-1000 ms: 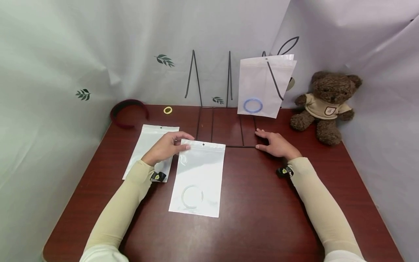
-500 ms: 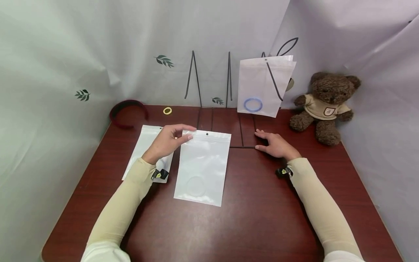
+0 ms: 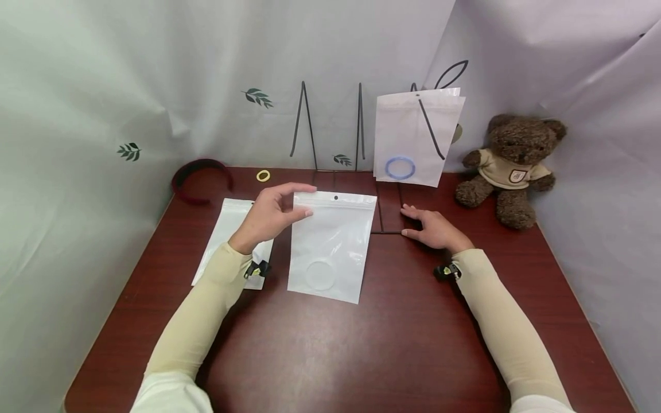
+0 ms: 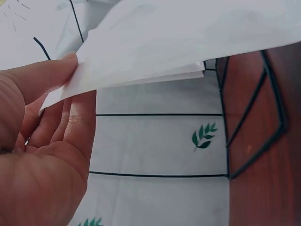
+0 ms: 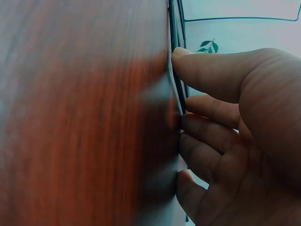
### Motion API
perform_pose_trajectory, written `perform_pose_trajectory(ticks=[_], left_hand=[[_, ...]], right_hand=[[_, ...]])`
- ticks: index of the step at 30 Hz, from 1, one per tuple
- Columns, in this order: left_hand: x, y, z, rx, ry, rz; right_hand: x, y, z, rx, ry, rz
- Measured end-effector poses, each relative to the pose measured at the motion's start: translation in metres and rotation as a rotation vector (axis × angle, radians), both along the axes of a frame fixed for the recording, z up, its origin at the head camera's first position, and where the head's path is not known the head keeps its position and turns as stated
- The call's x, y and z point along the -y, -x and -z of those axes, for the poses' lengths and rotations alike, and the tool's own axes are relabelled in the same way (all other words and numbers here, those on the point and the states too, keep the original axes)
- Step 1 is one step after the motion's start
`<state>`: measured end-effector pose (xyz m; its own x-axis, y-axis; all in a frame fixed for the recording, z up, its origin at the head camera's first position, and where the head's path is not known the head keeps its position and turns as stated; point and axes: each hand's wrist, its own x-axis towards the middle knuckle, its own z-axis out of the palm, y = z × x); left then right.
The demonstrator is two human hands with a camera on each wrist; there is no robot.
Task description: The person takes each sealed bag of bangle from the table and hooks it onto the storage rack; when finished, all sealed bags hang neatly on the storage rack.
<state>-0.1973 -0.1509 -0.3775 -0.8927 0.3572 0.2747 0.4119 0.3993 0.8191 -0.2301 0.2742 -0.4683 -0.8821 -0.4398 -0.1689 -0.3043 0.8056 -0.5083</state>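
Your left hand [image 3: 267, 216] pinched a white bag [image 3: 331, 244], long sides slanting, hole up; your spread right hand [image 3: 435, 229] touched the rack [image 3: 386, 232].

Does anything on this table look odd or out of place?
Slightly: the hanging white bags on the rack sit askew, one jutting above the other. The yellow ring lies loose on the table, while the blue ring shows at a hanging bag's bottom. Nothing looks spilled.

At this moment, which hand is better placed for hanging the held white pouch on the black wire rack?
Probably the left hand: it pinches the white zip-lock pouch near a top corner. The right hand holds no pouch; it touches the wire rack low down.
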Motion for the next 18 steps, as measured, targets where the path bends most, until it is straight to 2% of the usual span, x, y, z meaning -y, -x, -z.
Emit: perform_pose_trajectory(ticks=[5,14,18], left_hand=[[-0.01,0.0,-0.005,-0.055,-0.084,0.022],[-0.028,0.004,-0.015,-0.147,-0.227,-0.006],[-0.035,0.005,-0.021,-0.196,-0.27,0.003]], right_hand=[[-0.001,0.0,0.0,0.003,-0.007,0.006],[-0.002,0.001,0.001,-0.012,0.0,-0.003],[-0.001,0.001,0.001,-0.012,0.007,-0.002]])
